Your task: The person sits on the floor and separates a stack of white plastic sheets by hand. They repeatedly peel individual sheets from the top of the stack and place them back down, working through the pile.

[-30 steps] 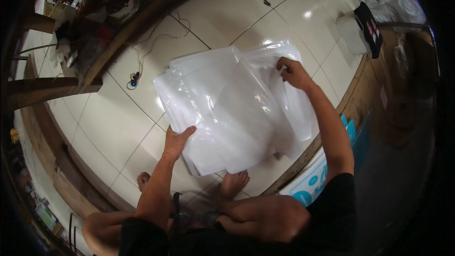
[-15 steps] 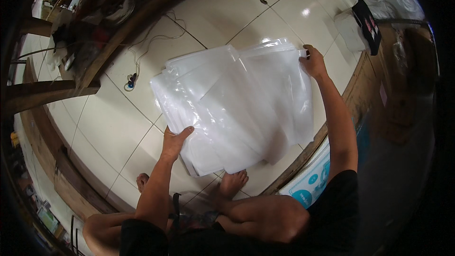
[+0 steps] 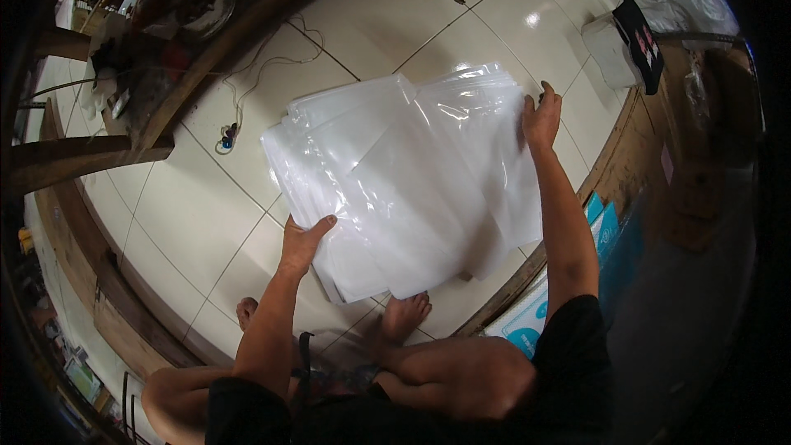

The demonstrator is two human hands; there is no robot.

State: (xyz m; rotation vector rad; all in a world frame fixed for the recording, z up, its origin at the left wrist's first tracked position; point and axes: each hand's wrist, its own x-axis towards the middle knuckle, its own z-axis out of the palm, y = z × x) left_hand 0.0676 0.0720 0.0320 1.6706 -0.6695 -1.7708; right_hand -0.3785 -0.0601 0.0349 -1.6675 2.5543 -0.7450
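Plastic sheets (image 3: 412, 189), clear and glossy, lie fanned in a loose stack over the pale tiled floor (image 3: 189, 214), covering most of the space in front of the seated person. The stack's near corner hangs just above a bare foot (image 3: 405, 317), and its far edge reaches toward the middle of the tiles, where open floor runs on to the top of the view. To the left there is bare tile between the sheets and a curved wooden beam (image 3: 107, 272); to the right the sheets end close to a wooden board edge (image 3: 610, 156), with little room to spare.

The left hand (image 3: 301, 243) grips the near left edge of the stack, thumb on top and fingers curled under, pinching the sheets. The right hand (image 3: 540, 119) rests on the far right edge, fingers bent over it; whether it pinches or only presses, I cannot tell.

A white cable with a plug (image 3: 228, 136) lies on the tiles just left of the stack. A blue and white carton (image 3: 535, 321) sits by the person's right side.
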